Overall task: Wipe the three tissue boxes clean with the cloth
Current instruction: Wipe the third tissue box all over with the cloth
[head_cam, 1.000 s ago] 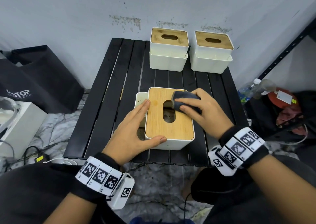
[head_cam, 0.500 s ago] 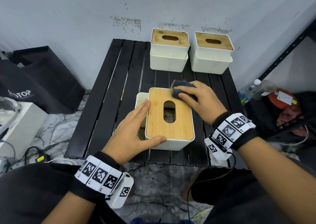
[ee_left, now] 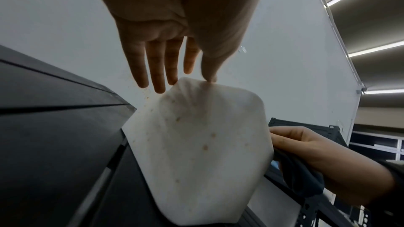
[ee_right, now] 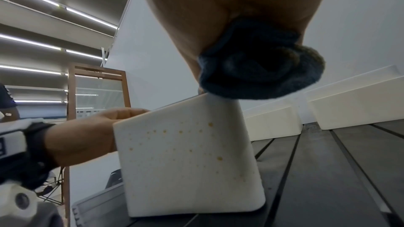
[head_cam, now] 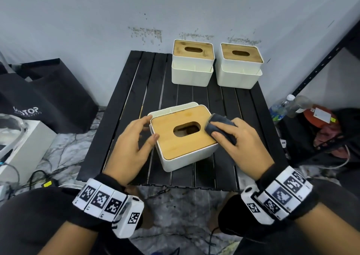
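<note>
The near tissue box [head_cam: 185,147], white with a bamboo lid and a slot, sits askew on the black slatted table [head_cam: 132,103]. Orange-brown specks dot its white walls [ee_right: 188,161] [ee_left: 196,144]. My left hand [head_cam: 150,128] touches its left corner with straight fingers, the thumb tip on the lid's edge. My right hand [head_cam: 224,132] grips a bunched dark grey cloth [head_cam: 220,126] [ee_right: 260,65] and presses it on the lid's right edge. Two more tissue boxes [head_cam: 192,64] [head_cam: 239,66] stand side by side at the table's back against the wall.
A black bag [head_cam: 44,99] and a white case [head_cam: 23,143] sit on the floor to the left, with cables near them. On the right stand a black shelf frame [head_cam: 321,64], plastic bottles [head_cam: 288,106] and clutter. The left half of the table is bare slats.
The near box has turned clockwise, so its slot now runs across. The cloth hand slid from the lid's far corner to its right edge. My left hand shifted to the box's left corner.
</note>
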